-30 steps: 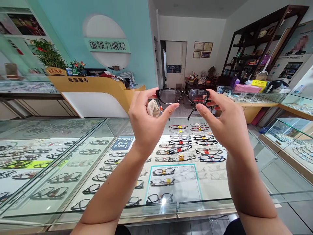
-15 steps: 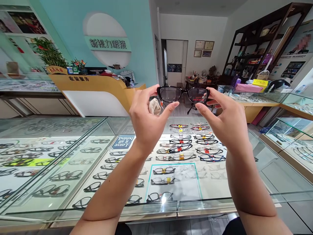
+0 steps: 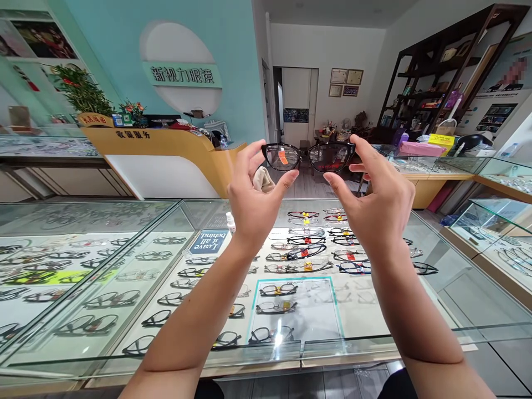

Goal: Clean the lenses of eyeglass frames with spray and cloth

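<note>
Both hands hold up a pair of black-framed eyeglasses above the glass counter, with the lenses facing me. My left hand grips the left end of the frame; a crumpled beige cloth is tucked in its palm. On the right end, my right hand has its fingers on the frame, thumb below the lens. An orange tag shows through the left lens, and red lettering marks the right lens. The temples are mostly hidden behind the frame and hands.
Beneath my arms is a glass display case with rows of eyeglasses inside. A white bottle and a blue sign are by my left forearm. A yellow-and-white reception desk stands beyond; another glass case is at the right.
The eyeglasses have tilted and shifted slightly left, and the orange tag now shows through the left lens. My right hand has moved a little left; the white bottle has come into view.
</note>
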`<action>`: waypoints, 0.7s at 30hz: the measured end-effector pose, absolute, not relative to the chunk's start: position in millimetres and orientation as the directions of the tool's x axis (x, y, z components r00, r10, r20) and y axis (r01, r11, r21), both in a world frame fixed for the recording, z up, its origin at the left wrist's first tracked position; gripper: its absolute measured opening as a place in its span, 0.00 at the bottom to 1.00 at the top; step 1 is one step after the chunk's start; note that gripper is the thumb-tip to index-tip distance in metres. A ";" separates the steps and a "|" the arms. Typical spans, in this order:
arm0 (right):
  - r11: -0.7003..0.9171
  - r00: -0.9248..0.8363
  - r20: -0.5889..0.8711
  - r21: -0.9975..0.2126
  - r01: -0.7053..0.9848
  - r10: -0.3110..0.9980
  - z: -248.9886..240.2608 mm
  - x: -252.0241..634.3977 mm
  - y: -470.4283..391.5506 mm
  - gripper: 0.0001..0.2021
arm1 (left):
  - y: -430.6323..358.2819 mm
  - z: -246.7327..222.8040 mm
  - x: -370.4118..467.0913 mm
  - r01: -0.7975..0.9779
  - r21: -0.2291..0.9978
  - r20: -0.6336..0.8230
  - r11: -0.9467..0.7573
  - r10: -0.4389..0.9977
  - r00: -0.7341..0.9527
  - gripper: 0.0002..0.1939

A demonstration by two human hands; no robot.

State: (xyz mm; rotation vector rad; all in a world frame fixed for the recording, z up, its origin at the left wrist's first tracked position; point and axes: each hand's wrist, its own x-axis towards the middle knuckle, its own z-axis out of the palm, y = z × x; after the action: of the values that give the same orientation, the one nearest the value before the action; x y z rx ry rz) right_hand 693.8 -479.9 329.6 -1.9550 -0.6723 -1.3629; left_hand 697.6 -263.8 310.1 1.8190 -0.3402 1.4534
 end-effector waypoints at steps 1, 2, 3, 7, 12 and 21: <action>-0.656 0.327 0.944 -0.220 0.722 0.044 329.8 693.0 -479.5 0.28 | -263.9 309.9 698.3 -0.624 0.396 0.917 -0.674 0.247 0.314 0.39; -0.654 0.329 0.943 -0.223 0.723 0.042 329.9 692.4 -479.1 0.27 | -263.8 309.6 699.2 -0.621 0.391 0.919 -0.680 0.245 0.310 0.39; -0.650 0.333 0.942 -0.228 0.725 0.040 329.9 692.2 -478.7 0.27 | -263.6 309.3 700.1 -0.620 0.382 0.922 -0.685 0.242 0.301 0.40; -0.624 0.364 0.930 -0.258 0.738 0.046 327.6 698.0 -477.8 0.28 | -263.5 306.8 703.1 -0.608 0.334 0.942 -0.720 0.256 0.215 0.40; -0.545 0.430 0.898 -0.318 0.776 0.088 322.5 714.4 -478.7 0.30 | -266.3 304.3 699.7 -0.580 0.317 0.947 -0.751 0.287 0.147 0.40; -0.468 0.469 0.876 -0.369 0.803 0.114 323.4 717.2 -478.4 0.29 | -266.3 304.0 699.4 -0.532 0.272 0.959 -0.802 0.273 0.079 0.39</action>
State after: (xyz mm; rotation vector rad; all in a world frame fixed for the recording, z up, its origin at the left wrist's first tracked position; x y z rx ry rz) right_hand 717.2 -478.4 323.4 -1.8829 -0.7677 -1.0421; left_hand 699.4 -266.3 304.0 1.7807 -0.2560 1.7830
